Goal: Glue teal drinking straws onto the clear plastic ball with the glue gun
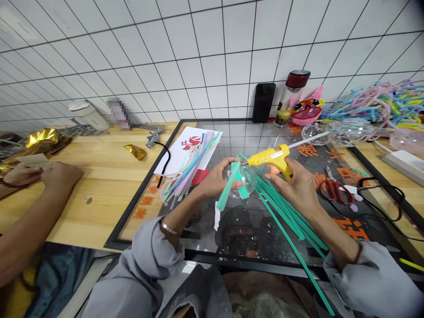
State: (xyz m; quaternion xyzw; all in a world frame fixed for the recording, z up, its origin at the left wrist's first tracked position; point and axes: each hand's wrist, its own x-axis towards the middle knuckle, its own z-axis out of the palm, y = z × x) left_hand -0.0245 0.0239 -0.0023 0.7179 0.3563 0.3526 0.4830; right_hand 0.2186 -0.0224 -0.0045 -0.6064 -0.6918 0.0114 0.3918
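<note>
My left hand (pixel 221 179) is closed around a clear plastic ball (pixel 251 179) with green strips (pixel 244 191) wrapped over it. One end of a green strip (pixel 225 194) sticks out toward me from the ball. A yellow glue gun (pixel 270 158) is gripped in my right hand (pixel 296 183), its nozzle at the top of the ball. From its back end juts a pale glue stick (pixel 308 139). Long green strips (pixel 288 212) lie across the glass-topped board below my right hand. Whether the nozzle touches the strips cannot be made out.
Pastel strips (pixel 188 168) lie on white paper (pixel 213 145) at the left. Red-handled scissors (pixel 336 192) and a black cord (pixel 380 214) are at the right. A phone (pixel 264 103) and glass bottle (pixel 289 101) stand by the wall. At far left are another person's hands (pixel 61 176).
</note>
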